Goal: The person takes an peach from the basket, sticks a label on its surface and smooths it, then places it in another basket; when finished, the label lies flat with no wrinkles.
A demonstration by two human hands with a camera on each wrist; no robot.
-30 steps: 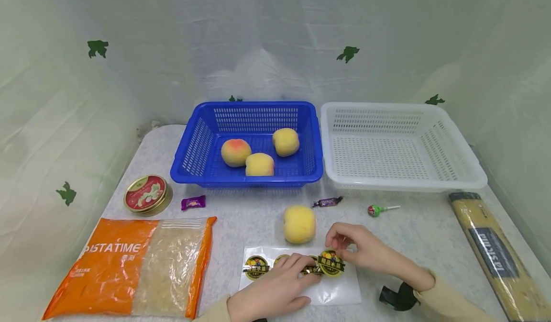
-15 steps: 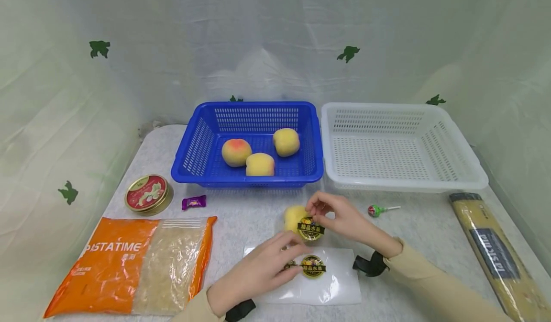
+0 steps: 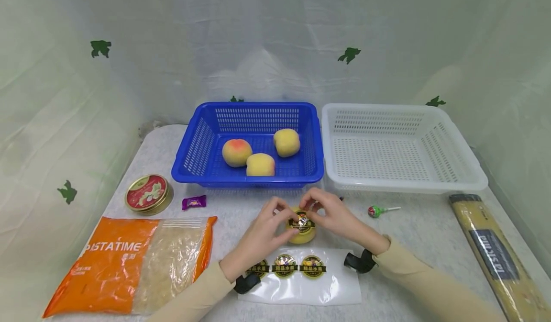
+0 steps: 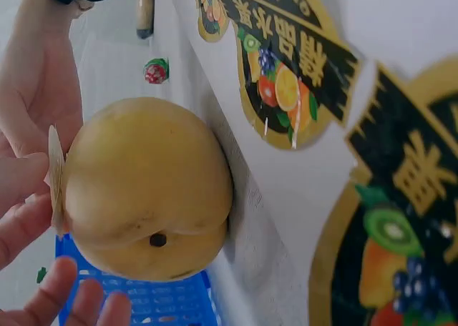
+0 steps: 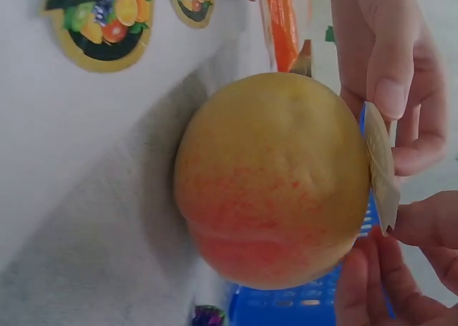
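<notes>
A yellow peach (image 3: 303, 238) with a red blush stands on the table between my hands. Over its top lies a round black-and-gold fruit sticker (image 3: 303, 223); edge-on in the right wrist view, it sits close against the skin. My left hand (image 3: 263, 228) has thumb and fingertips at the sticker's left edge. At the opposite edge, my right hand (image 3: 335, 215) pinches it, its thumb (image 5: 422, 219) at one corner. Just in front of the peach, a white glossy sheet (image 3: 327, 293) bears a row of similar stickers; my left wrist partly covers one.
Behind stand a blue basket (image 3: 247, 179) with three peaches and a white basket (image 3: 404, 185). On the left are an orange pasta bag (image 3: 116, 264), a round tin (image 3: 147, 193) and a purple candy (image 3: 194, 202). A lollipop (image 3: 375, 211) and a long noodle pack (image 3: 495, 250) lie right.
My right hand has carried the sticker from the sheet up and left onto the peach. My left hand has left the sheet and come up to the sticker's other edge.
</notes>
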